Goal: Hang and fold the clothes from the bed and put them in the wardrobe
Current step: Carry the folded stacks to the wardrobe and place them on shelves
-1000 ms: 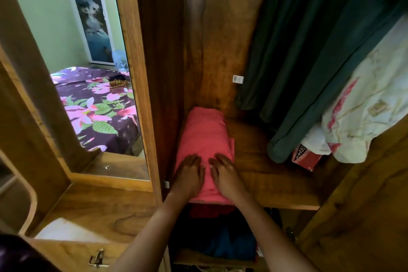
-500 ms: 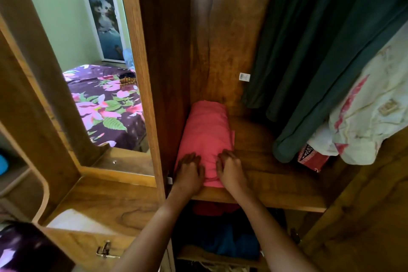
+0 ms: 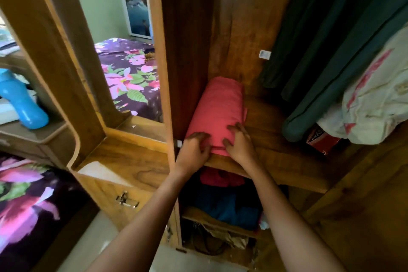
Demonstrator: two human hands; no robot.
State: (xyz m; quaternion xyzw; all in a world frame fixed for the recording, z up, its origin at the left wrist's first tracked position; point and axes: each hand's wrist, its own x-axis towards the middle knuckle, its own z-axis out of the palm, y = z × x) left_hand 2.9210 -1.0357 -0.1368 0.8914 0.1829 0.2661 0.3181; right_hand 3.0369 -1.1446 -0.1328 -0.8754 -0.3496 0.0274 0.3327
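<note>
Curling now, fingers (image 3: 237, 130) apparently pushed pink cloth (image 3: 215, 106) deeper.

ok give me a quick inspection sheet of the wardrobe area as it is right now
surface: wooden shelf inside the wardrobe, bare to the right of the garment
job's things: folded pink garment on the shelf, against the left wall; dark green garment and pale floral garment hanging at the right
clutter: red packet under the hanging clothes; blue and red clothes on the shelf below; blue bottle on a side shelf
grippers: left hand and right hand hold the pink garment's near end, fingers bent
cables: nothing seen
surroundings: mirror reflecting a floral bedsheet; drawer handle
</note>
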